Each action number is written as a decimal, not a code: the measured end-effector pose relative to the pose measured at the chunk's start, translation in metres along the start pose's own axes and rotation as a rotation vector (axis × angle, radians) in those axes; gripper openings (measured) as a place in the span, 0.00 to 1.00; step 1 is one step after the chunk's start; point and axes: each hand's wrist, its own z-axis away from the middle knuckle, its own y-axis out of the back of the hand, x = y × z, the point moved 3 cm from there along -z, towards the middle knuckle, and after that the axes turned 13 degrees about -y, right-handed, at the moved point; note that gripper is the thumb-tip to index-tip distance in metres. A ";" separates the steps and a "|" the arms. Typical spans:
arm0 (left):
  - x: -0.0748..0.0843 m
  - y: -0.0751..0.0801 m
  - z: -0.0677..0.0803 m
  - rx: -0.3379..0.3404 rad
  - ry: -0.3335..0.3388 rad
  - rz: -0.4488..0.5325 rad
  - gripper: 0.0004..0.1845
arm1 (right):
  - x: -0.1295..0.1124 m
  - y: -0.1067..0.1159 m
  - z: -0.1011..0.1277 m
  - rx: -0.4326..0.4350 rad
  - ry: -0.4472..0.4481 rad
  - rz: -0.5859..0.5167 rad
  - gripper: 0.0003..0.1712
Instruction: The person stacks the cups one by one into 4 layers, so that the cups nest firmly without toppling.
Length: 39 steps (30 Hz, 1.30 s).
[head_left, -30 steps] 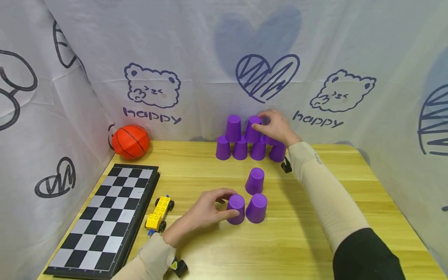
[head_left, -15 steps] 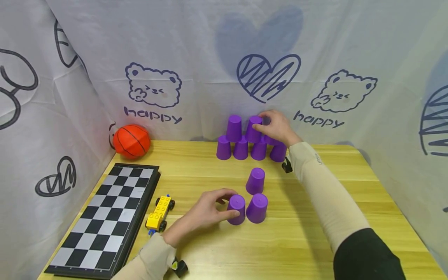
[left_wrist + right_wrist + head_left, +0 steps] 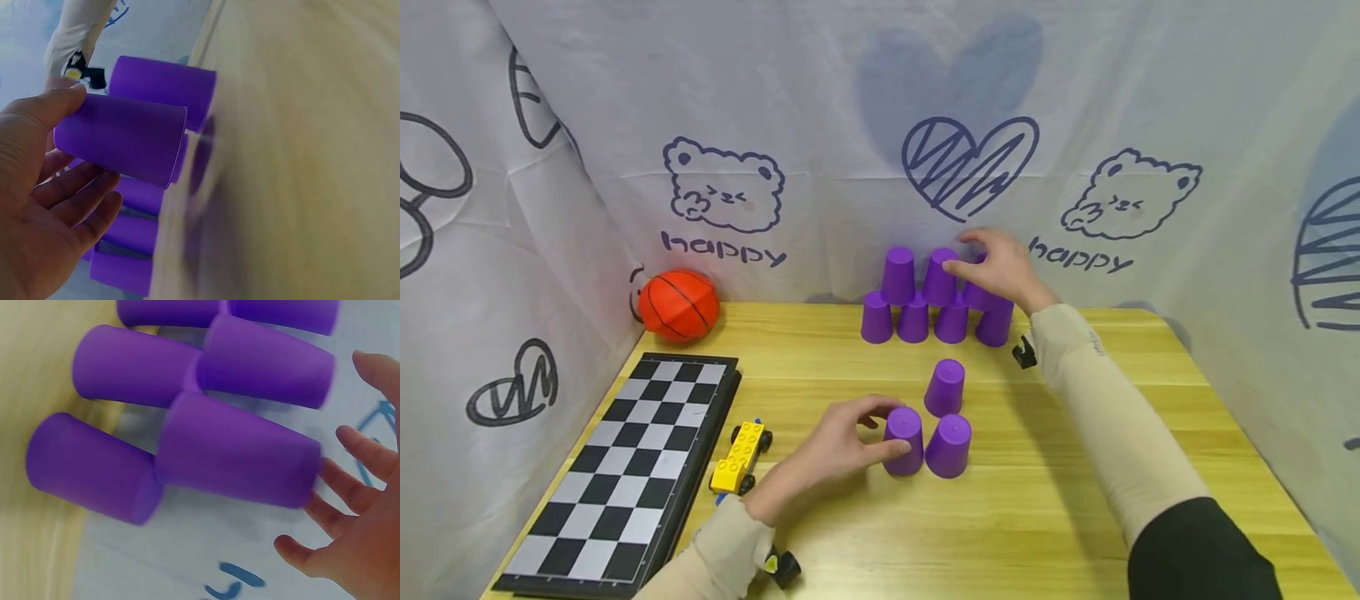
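Left hand (image 3: 835, 442): grips a purple cup (image 3: 903, 429) between thumb and fingers; the cup is base-up. Rim contact with the tabletop (image 3: 1037, 533) cannot be told.
Right hand (image 3: 1006, 267): thumb and fingers spread wide, holding nothing, just beside the end cup (image 3: 240, 450). Fingertip contact with that cup cannot be told.
Lower row (image 3: 951, 321): four base-up purple cups, side by side, below the right hand and extending to its left.
Upper row (image 3: 939, 279): three base-up purple cups resting on the lower row; two stand left of the right hand, and the end cup is partly hidden behind it in the head view.
Stacked: seven of the ten visible cups, in two tiers. The end cup is judged to be seated, as no finger is curled round it.
Unstacked: three cups. One is in the left hand; the front cup (image 3: 948, 447) is just right of that hand's cup; the rear cup (image 3: 944, 388) is beyond and to the right of the left hand, short of the stack.
Third tier: none present; by cup count, the stack is judged to be past halfway.
Left-side items: toy car (image 3: 737, 462) near the left wrist; chessboard (image 3: 625, 467) farther left; orange ball (image 3: 680, 306) well beyond the left hand.
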 end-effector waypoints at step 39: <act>0.002 0.109 -0.167 0.452 0.084 -0.085 0.27 | 0.032 -0.063 0.143 -0.113 0.317 -0.150 0.23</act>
